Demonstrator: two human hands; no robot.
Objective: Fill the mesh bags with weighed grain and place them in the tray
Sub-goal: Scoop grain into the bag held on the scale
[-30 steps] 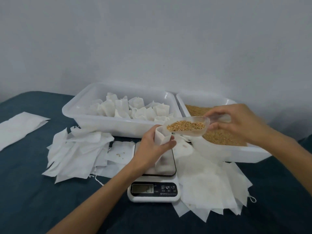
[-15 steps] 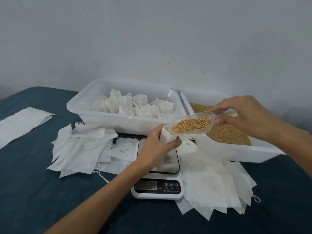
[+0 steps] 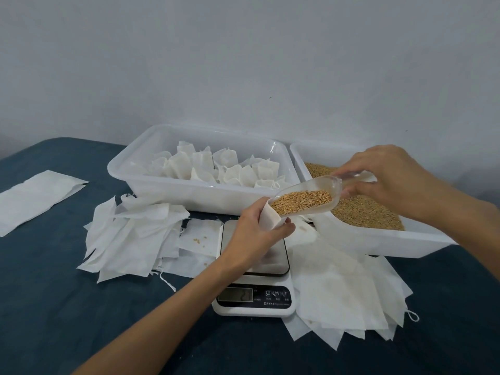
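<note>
Your left hand grips a white mesh bag upright over the scale, fingers and thumb curled around it so its mouth stays open toward the scoop. Your right hand pinches the handle of a clear plastic scoop between thumb and fingertips; the scoop is tilted down to the left and its lip touches the bag's mouth. The grain in the scoop lies heaped toward that lower lip.

Behind the scale stand 2 white trays side by side. The left tray holds a cluster of filled bags standing upright. The right tray holds loose grain, and your right hand hovers above it.

The scale rests on the dark blue desk, its display lit, though the digits are too blurred to read. Empty flat bags lie in 2 loose heaps: 1 pile to the left of the scale, another to its right, partly tucked under the grain tray. A few spilled kernels sit on a bag just left of the scale. A separate white sheet lies farther left.
</note>
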